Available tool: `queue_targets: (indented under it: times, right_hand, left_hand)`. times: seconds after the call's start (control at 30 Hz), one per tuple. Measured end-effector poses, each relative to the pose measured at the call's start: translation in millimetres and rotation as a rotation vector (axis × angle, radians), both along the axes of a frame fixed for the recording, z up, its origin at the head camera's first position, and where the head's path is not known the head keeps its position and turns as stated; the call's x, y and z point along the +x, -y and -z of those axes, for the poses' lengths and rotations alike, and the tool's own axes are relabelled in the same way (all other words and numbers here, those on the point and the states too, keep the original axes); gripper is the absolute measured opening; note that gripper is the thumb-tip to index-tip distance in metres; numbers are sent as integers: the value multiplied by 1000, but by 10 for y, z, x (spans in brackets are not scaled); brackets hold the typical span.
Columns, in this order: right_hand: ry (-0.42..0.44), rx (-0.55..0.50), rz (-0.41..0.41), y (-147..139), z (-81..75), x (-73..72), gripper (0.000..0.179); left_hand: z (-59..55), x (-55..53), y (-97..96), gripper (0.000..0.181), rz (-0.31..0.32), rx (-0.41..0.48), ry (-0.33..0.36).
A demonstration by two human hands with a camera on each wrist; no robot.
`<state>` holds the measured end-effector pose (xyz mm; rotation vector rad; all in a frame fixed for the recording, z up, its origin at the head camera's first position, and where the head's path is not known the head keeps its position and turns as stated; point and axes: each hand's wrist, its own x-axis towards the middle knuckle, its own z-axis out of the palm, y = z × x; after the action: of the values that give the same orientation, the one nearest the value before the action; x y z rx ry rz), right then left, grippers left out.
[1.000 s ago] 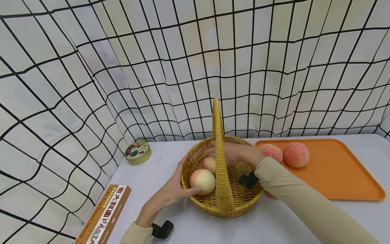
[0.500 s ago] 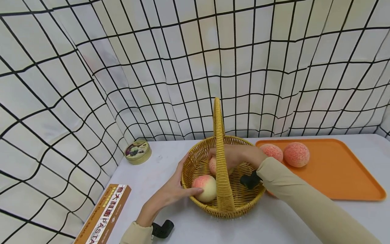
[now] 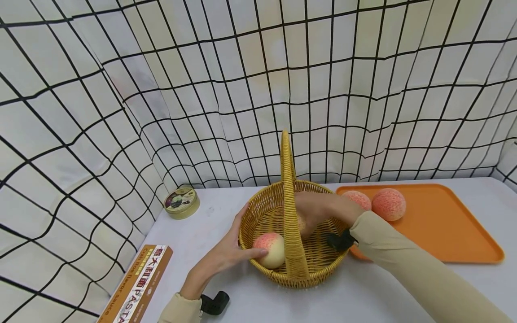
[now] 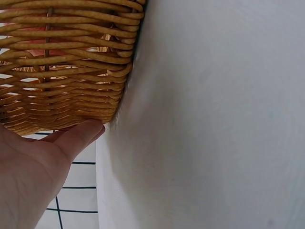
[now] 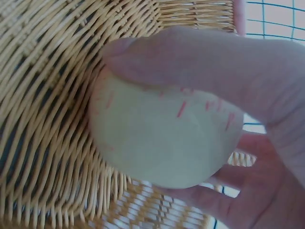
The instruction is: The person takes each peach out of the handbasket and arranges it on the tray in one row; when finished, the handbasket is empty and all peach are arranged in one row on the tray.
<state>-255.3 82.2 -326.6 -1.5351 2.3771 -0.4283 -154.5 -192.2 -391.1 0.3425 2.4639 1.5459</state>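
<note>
A yellow wicker basket (image 3: 258,202) with a tall arched handle stands on the table. My left hand (image 3: 226,253) holds its left side, thumb over the rim and fingers along the outer wall. In the left wrist view the left hand (image 4: 45,164) lies against the weave. Inside the basket my right hand (image 3: 317,208) grips a peach, mostly hidden in the head view. The right wrist view shows this pale peach (image 5: 162,138) between thumb and fingers, close to the basket floor. Another peach (image 3: 274,255) lies at the basket's front left, beside my left thumb.
An orange tray (image 3: 444,224) lies to the right, with two pink peaches (image 3: 389,204) at its left end. A round tin (image 3: 181,202) stands at the back left. A pasta box (image 3: 137,282) lies at the front left. Black netting over white cloth borders the table.
My right hand has moved to the right inside the basket, carrying the gripped peach behind the handle. The other peach has rolled slightly. My left hand stays on the basket.
</note>
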Motion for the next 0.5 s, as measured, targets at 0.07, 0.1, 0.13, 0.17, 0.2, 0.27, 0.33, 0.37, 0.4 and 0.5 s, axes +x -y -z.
queue_targets:
  times: [0.07, 0.1, 0.13, 0.17, 0.2, 0.27, 0.33, 0.37, 0.4, 0.5]
  right_hand:
    - [-12, -39, 69, -104, -17, 46, 51]
    - [-14, -57, 108, -164, -35, 79, 54]
    - [-16, -75, 146, -228, -52, 111, 57]
    - [-23, -91, 180, -296, -71, 146, 58]
    - [-27, -112, 207, -364, -89, 179, 58]
    - [-37, -158, 250, -505, -131, 244, 59]
    - [-41, -201, 297, -654, -182, 309, 60]
    - [-40, -228, 313, -731, -214, 343, 61]
    - [-42, -257, 329, -804, -245, 375, 62]
    - [-61, -342, 366, -1042, -325, 463, 65]
  left_hand:
    - [4, -2, -6, 126, 1, -4, 2]
    - [5, -3, -9, 126, 1, -8, 3]
    - [7, -6, -12, 126, 2, -10, 4]
    - [9, -8, -13, 126, 2, -13, 5]
    - [11, -10, -14, 125, 1, -18, 6]
    - [13, -12, -12, 125, -3, -23, 11]
    - [15, -13, -6, 125, -7, -23, 18]
    - [15, -12, -3, 125, -9, -24, 20]
    - [13, -10, 0, 125, -9, -25, 21]
    - [14, -10, 14, 122, 14, -16, 7]
